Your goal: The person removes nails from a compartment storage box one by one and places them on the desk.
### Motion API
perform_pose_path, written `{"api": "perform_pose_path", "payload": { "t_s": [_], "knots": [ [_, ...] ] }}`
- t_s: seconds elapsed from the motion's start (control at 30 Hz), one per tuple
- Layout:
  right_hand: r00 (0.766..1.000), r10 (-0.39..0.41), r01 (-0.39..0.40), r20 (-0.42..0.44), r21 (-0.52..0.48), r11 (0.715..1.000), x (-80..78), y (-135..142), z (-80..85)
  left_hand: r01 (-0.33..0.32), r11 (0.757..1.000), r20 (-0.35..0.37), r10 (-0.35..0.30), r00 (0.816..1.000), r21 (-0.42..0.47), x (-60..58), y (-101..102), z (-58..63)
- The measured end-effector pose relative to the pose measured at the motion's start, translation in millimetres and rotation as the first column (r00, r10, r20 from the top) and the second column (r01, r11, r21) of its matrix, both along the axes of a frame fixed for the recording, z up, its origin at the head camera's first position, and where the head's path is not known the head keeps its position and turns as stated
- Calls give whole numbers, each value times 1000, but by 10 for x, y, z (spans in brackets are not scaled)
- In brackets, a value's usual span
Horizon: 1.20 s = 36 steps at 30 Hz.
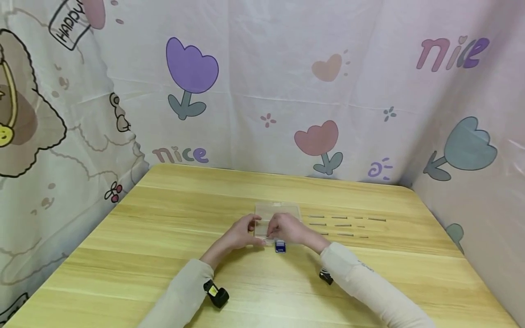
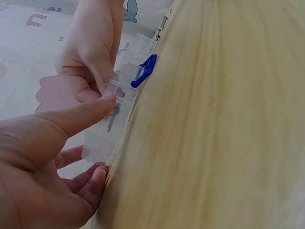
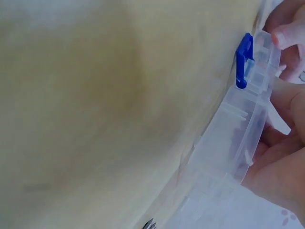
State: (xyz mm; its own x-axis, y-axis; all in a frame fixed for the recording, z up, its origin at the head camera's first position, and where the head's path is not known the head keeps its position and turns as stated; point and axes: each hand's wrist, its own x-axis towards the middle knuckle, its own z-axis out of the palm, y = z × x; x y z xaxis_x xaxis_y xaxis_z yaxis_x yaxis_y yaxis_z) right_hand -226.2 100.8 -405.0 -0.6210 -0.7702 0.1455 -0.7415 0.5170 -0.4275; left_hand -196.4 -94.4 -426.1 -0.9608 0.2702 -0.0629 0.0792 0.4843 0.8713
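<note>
A clear plastic box [image 1: 277, 207] lies on the table with its lid tipped back and a blue latch [image 1: 280, 247] at its front. My left hand [image 1: 239, 233] grips the box's left end, thumb on the front edge and fingers round the side. Over the compartments, my right hand [image 1: 286, 228] has its fingers curled and pinches a thin, silvery nail [image 1: 266, 238]. Through the box wall in the left wrist view, a dark nail-like shape [image 2: 112, 118] shows below the right fingers. The right fingertips are partly hidden behind the box.
Several nails [image 1: 342, 225] of differing lengths lie in rows on the wooden table [image 1: 164, 218], right of the box. A patterned cloth [image 1: 254, 68] hangs behind and at the sides. Black wrist cameras [image 1: 216, 295] are strapped at both sleeves.
</note>
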Motion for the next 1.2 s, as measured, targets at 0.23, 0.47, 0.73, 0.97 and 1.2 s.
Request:
{"api": "perform_pose_path", "payload": {
  "t_s": [0.23,0.47,0.73,0.97,1.2],
  "knots": [
    [994,-16,21,109,-42,999,-17,47,50,1,1000,2,-1,1000,6,-9,4,-20],
    [990,-45,61,132,-116,991,-79,186,145,-1,1000,-2,2,1000,6,-18,5,-32],
    [994,-94,100,58,-110,989,-138,552,247,-1,1000,-1,1,1000,-1,-12,4,-31],
    [979,-203,203,16,-88,975,-201,983,234,-6,1000,0,6,1000,-4,-1,-2,-19],
    [951,-307,309,35,-63,949,-211,1437,216,-8,1000,0,8,1000,-3,-1,12,-10]
  ]
}}
